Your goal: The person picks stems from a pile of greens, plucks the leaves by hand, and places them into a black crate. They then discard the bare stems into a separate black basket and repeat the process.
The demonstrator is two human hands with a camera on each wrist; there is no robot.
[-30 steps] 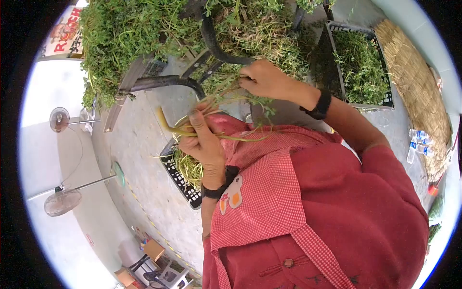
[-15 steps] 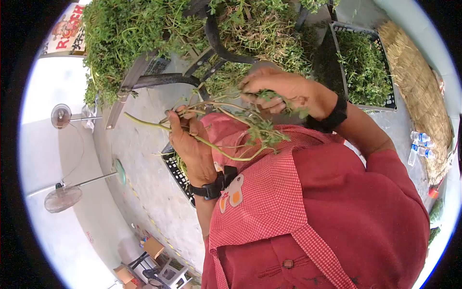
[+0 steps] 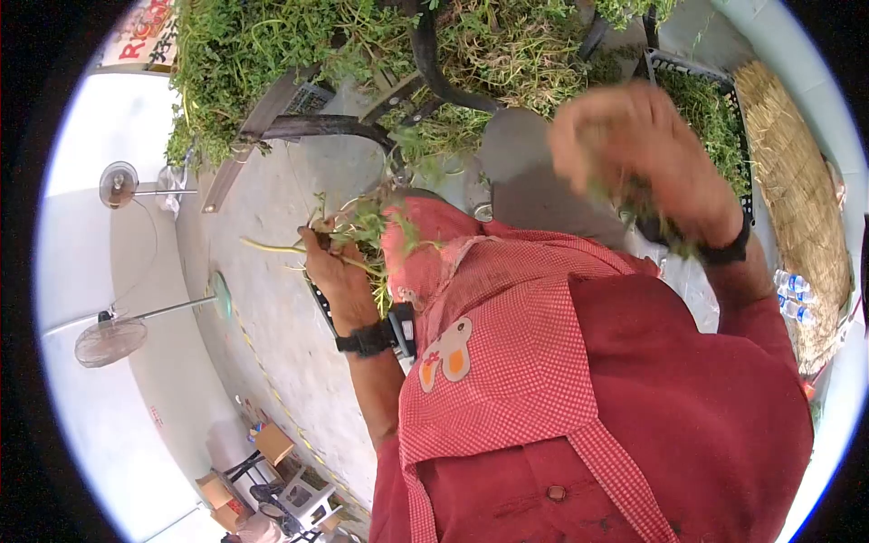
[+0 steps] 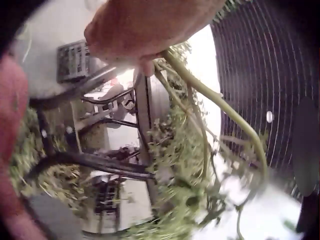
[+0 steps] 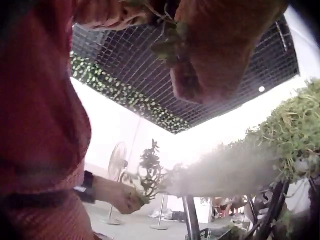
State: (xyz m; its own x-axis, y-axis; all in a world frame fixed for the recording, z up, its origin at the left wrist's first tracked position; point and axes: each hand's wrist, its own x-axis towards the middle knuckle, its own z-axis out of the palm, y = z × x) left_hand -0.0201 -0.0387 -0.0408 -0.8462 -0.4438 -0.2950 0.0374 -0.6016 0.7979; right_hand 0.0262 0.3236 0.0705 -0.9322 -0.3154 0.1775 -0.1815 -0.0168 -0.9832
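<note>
My left hand (image 3: 339, 281) grips a few long green plant stems (image 4: 220, 102), a thick pale one sticking out to the left and leaves trailing to the right. In the right wrist view, the leafy top (image 5: 151, 170) of this plant stands up from that hand. My right hand (image 3: 638, 149), blurred, is raised well to the right, its fingers curled round leafy sprigs (image 5: 170, 45). Part of those sprigs is hidden by the fingers. Between the hands lies the red checked apron (image 3: 498, 335) over the person's lap.
A big heap of leafy plants (image 3: 262, 72) lies ahead on a dark-legged table (image 3: 249, 149). More greens fill a black crate (image 3: 744, 158) at right, beside a rolled straw mat (image 3: 787, 190) and water bottles (image 3: 797, 299). Fans (image 3: 110, 342) stand at left.
My right hand has moved away from the left hand, out to the right and up, carrying leafy sprigs. The left hand has shifted slightly left with the stems in its grip.
</note>
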